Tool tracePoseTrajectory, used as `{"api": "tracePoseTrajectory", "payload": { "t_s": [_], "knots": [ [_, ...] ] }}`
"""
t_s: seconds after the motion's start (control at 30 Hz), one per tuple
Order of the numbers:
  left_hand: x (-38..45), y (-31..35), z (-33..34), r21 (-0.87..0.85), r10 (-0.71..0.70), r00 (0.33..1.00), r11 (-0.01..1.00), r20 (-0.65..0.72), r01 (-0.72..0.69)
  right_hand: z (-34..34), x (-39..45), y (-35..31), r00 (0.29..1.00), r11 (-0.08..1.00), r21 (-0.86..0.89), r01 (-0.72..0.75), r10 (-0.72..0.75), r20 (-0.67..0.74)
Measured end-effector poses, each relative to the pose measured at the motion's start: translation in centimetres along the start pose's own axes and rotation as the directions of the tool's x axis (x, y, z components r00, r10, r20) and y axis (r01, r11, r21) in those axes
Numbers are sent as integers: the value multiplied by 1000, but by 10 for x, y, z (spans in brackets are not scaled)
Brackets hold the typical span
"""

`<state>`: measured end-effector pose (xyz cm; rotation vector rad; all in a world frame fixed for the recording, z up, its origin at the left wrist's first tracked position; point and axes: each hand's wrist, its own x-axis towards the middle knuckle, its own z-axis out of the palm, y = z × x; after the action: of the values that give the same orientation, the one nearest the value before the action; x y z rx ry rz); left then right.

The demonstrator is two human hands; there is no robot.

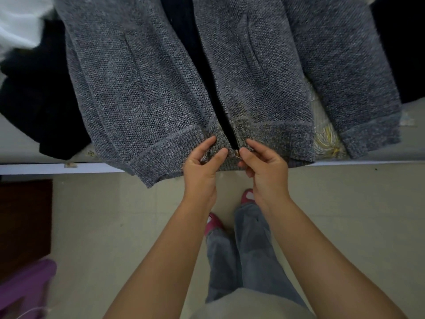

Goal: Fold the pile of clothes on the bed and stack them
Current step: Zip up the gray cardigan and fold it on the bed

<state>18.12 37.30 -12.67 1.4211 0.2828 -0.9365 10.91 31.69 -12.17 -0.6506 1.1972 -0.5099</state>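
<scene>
- Head view: a grey knit jacket lies spread on the bed, front open, its hem at the near edge.
- Left hand pinches the hem left of the zip.
- Right hand pinches the right side beside the small metal zip pull.
- Dark clothes lie left of the jacket.

A pale tiled floor runs below the bed, whose white edge crosses the frame from side to side. At the left stands a dark reddish-brown cabinet, with a purple plastic stool just below it. The light is soft and dim.
</scene>
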Motion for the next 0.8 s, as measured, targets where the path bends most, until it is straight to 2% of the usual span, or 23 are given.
{"api": "tracePoseTrajectory", "payload": {
  "t_s": [0.17,0.43,0.63,0.73,0.8],
  "knots": [
    [-1,-8,1,4,3,1000,1000,-9,-3,3,1,8,993,984,157,-88,99,-62],
    [0,-11,-4,279,126,992,953,-5,-120,7,7,13,982,959,256,-125,157,-109],
    [1,-13,-3,394,175,984,903,21,-169,7,12,14,977,931,333,-148,191,-98],
    [5,-10,-8,407,159,987,900,27,-156,2,14,17,987,957,252,-140,156,-44],
    [7,-10,-14,351,116,993,930,1,-109,-5,16,19,995,993,69,-92,89,43]
  ]
}}
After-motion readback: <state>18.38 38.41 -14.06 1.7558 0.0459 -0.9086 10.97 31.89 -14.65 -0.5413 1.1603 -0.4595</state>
